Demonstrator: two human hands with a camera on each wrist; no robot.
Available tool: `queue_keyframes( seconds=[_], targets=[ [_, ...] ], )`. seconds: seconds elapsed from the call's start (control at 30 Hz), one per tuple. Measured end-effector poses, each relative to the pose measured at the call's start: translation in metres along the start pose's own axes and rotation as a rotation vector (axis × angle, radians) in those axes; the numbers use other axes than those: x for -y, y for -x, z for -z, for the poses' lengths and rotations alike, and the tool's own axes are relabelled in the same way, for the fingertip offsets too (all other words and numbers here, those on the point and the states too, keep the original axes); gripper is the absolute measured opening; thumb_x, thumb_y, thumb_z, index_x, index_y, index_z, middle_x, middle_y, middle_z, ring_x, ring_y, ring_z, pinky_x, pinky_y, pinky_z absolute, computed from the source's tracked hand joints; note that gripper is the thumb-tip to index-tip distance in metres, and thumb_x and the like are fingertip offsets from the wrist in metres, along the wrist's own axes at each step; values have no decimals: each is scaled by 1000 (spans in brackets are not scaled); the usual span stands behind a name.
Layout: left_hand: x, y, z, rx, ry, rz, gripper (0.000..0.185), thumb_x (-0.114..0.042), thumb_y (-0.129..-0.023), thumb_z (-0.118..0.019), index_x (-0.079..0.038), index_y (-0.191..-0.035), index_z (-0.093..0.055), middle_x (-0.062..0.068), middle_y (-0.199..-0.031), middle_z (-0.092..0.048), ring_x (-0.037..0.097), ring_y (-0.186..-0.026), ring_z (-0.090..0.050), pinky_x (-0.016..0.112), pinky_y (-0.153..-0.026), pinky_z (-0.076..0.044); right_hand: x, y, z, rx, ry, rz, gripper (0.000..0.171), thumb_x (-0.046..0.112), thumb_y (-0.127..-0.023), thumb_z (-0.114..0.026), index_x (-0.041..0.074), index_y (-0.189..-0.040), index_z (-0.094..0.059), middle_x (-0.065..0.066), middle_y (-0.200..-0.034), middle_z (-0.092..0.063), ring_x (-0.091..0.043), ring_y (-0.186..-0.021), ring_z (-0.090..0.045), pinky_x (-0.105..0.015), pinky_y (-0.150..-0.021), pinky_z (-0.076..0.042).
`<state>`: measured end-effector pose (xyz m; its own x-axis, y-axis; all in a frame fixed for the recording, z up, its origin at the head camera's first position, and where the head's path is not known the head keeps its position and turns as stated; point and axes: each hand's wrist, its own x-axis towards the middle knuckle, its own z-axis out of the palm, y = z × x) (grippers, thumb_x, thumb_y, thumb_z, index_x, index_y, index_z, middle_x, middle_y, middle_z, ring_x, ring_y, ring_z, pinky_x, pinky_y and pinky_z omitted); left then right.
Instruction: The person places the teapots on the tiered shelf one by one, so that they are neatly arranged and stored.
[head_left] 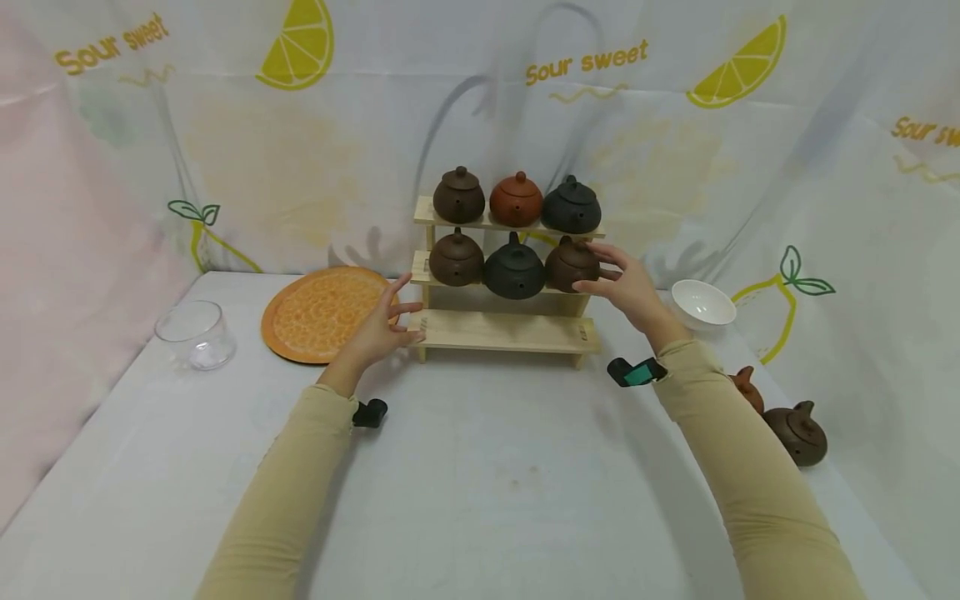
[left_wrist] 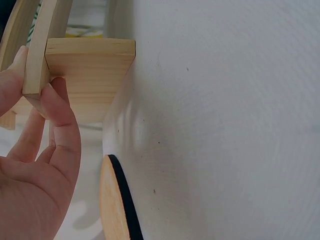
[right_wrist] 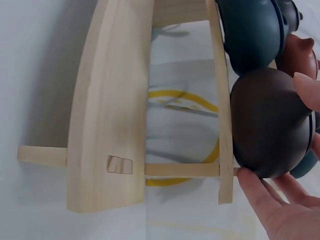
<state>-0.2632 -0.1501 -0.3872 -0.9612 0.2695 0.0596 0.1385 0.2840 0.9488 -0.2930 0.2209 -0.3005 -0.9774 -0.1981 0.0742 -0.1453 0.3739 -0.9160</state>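
Observation:
A three-tier wooden stand (head_left: 510, 331) holds small clay teapots on its upper two tiers; the lowest tier is bare. At the right end of the middle tier, my right hand (head_left: 628, 287) grips a dark brown teapot (right_wrist: 272, 122), its fingers and thumb round the body. This teapot sits beside a black teapot (head_left: 514, 268), with another brown teapot (head_left: 456, 258) at the left end. Along the top tier stand a brown, a reddish and a black teapot (head_left: 572, 207). My left hand (head_left: 377, 332) pinches the left end of the lowest board (left_wrist: 39, 70) between thumb and fingers.
Left of the stand lie a round orange pizza-patterned board (head_left: 330, 312) and a clear glass bowl (head_left: 197, 333). To the right are a white bowl (head_left: 702, 304), a reddish teapot (head_left: 747, 390) and a brown teapot (head_left: 798, 433), partly behind the right sleeve. A printed cloth (head_left: 360, 167) hangs behind.

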Motion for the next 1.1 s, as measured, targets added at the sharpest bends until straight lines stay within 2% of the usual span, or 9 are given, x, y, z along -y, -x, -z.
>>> queue_keyframes(
  seconds=[0.2, 0.5, 0.8, 0.97, 1.1],
  targets=[
    [-1, 0, -2, -4, -10, 19, 96, 6, -83, -66, -29, -150, -7, 21, -136, -44, 33, -88, -55, 24, -71, -46, -5, 10, 1, -27, -18, 57, 70, 3, -81, -71, 8, -142, -37, -16, -141, -35, -34, -126, -39, -42, -94, -40],
    [-1, -1, -1, 6, 12, -4, 96, 9, -83, -64, -27, -150, -6, 24, -137, -42, 35, -86, -58, 22, -68, -47, -7, 32, 10, -12, -9, 71, 69, 1, -82, -70, 4, -142, -35, -18, -143, -33, -33, -129, -34, -44, -97, -37],
    [1, -1, -1, 4, -10, 12, 96, 7, -84, -65, -27, -150, -5, 23, -138, -42, 37, -91, -58, 24, -71, -47, -16, 58, 22, -56, 73, 88, 63, 6, -82, -71, 0, -136, -41, -17, -138, -40, -33, -126, -39, -30, -92, -42],
    [1, -1, -1, 11, 6, 8, 96, 7, -84, -64, -27, -150, -4, 24, -138, -41, 38, -89, -58, 23, -70, -47, -23, 74, 31, -76, 71, 85, 61, 8, -82, -72, -1, -135, -42, -17, -137, -41, -35, -125, -40, -21, -84, -45],
    [1, -1, -1, 9, -4, 1, 96, 6, -84, -65, -26, -150, -3, 24, -138, -42, 40, -94, -56, 25, -73, -47, -28, 86, 38, -78, 70, 73, 60, 10, -83, -71, 1, -135, -43, -17, -137, -41, -36, -124, -40, -17, -81, -45]
  ],
)
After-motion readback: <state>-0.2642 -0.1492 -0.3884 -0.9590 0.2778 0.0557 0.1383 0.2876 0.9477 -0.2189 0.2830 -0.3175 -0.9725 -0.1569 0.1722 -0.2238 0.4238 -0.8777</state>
